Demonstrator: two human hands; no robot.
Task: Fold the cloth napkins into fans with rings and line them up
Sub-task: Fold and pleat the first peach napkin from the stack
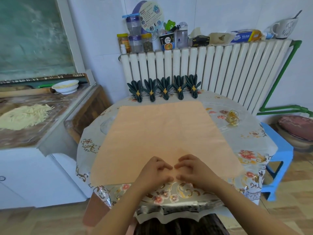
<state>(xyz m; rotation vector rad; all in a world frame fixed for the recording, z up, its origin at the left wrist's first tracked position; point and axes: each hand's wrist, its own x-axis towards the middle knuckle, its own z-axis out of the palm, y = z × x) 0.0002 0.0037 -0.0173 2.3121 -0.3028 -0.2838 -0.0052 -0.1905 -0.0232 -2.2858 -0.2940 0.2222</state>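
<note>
A large peach cloth napkin [162, 133] lies flat on the table with the floral cover [250, 138]. My left hand [155, 172] and my right hand [193, 170] sit side by side at the middle of its near edge, each pinching the cloth between thumb and curled fingers. Several dark green napkin fans [165, 88], each in a gold ring, stand in a row along the table's far edge. Loose gold rings [233, 118] lie in a small pile at the right of the table.
A white radiator [211, 65] stands behind the table, with jars, bottles and boxes on top. A counter at left holds shredded food [25, 116] and a white bowl [66, 86]. A blue stool [281, 153] stands at the table's right.
</note>
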